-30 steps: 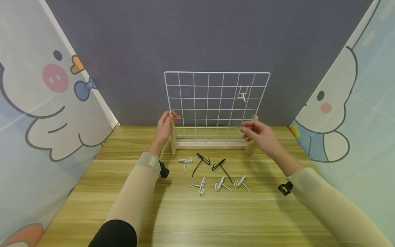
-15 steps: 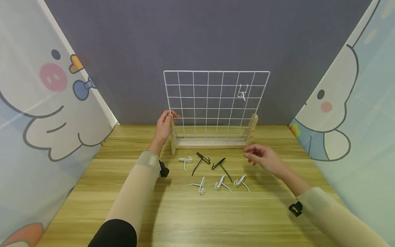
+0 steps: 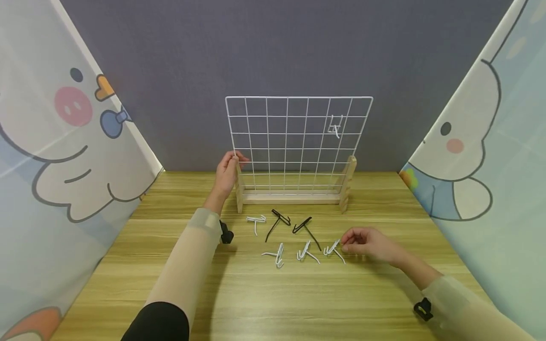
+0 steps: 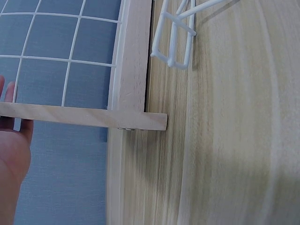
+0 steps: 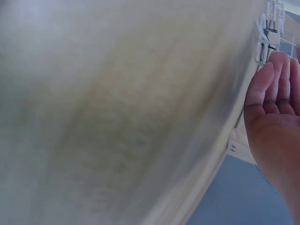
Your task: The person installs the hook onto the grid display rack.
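Note:
My left hand (image 3: 226,176) grips the left wooden post (image 4: 79,115) of a white wire grid rack (image 3: 295,148), fingers passing behind it. One white wire hook (image 3: 335,129) hangs high on the right of the grid. My right hand (image 3: 370,243) is low over the table, its fingertips right at the rightmost loose white hook (image 3: 334,249); in the right wrist view its fingers (image 5: 283,89) are extended and no thing shows between them. Beside that hook lie another white hook (image 3: 307,252) and a third white hook (image 3: 279,255).
Behind these lie two longer black hooks, a left black hook (image 3: 278,222) and a right black hook (image 3: 304,228). Another white hook (image 3: 256,219) lies in front of the rack's left foot. The wood-grain table (image 3: 273,303) meets a grey back panel (image 3: 192,85) and cartoon-printed side panels.
My right hand has left the right side of the grid and come down and toward the front, to the rightmost white hook. My left hand stays on the post.

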`<state>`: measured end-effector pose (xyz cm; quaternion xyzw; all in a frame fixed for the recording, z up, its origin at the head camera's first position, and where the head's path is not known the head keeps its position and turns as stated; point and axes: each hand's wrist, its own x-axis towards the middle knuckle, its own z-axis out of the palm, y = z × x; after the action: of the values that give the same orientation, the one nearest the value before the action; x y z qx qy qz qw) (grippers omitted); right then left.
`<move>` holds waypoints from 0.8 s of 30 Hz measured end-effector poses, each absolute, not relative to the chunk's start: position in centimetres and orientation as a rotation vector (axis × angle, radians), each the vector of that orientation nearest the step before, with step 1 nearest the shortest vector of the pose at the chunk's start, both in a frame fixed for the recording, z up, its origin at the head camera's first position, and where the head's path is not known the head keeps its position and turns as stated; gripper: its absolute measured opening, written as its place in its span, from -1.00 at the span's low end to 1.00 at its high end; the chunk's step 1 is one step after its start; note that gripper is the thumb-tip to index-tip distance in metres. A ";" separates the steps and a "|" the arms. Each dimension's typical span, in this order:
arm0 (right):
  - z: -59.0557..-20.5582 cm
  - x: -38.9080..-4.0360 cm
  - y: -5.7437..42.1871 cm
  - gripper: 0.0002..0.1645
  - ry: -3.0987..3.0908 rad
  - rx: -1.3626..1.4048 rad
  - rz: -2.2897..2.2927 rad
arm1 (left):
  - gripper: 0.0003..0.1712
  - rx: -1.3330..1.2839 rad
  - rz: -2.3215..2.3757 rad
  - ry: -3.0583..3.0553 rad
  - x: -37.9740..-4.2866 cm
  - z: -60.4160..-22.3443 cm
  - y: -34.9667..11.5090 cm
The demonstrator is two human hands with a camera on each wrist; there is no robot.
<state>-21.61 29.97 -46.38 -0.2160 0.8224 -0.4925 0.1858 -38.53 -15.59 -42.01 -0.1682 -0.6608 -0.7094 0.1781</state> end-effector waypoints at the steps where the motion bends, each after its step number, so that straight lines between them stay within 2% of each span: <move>1: -46.6 -21.6 30.0 -0.72 2.298 -0.620 -1.383 | -0.70 -0.476 -2.000 -1.874 -38.5 -42.0 -15.6; 24: -47.9 -21.3 28.6 -0.73 2.347 -0.582 -1.288 | -0.68 -0.464 -1.982 -1.911 -38.3 -41.7 -15.6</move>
<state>-21.26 28.61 -47.93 -0.2080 0.8395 -0.4607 0.1993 -38.28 -15.63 -41.71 -0.1637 -0.6739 -0.6992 0.1738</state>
